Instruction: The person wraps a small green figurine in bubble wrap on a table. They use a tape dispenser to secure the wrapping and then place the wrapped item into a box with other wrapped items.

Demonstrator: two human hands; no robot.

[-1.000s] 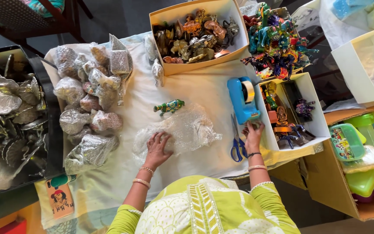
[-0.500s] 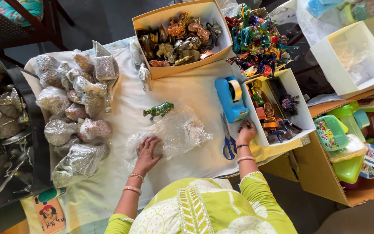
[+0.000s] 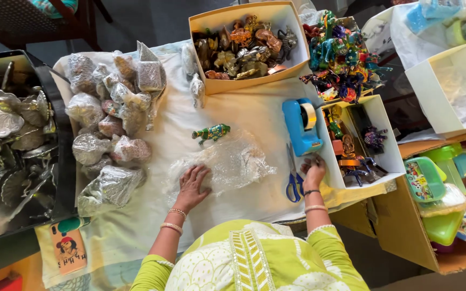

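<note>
My left hand (image 3: 192, 186) lies flat with fingers spread on a sheet of clear bubble wrap (image 3: 227, 164) in the middle of the white cloth. A small green painted animal figurine (image 3: 211, 132) lies just beyond the wrap. My right hand (image 3: 314, 170) rests curled at the near edge of a white box (image 3: 386, 161) of small painted figurines, next to blue-handled scissors (image 3: 293, 180) and a blue tape dispenser (image 3: 302, 125). I cannot tell whether the right hand holds anything.
Several wrapped bundles (image 3: 109, 124) are piled at the left. A black tray of silver leaf-shaped dishes (image 3: 6, 156) stands far left. A cardboard box of brass figurines (image 3: 244, 46) and a heap of colourful figurines (image 3: 341, 51) sit at the back. Plastic lunch boxes (image 3: 438, 188) lie to the right.
My left hand has stayed on the bubble wrap. My right hand has stayed at the white box's edge beside the scissors. The view has shifted slightly.
</note>
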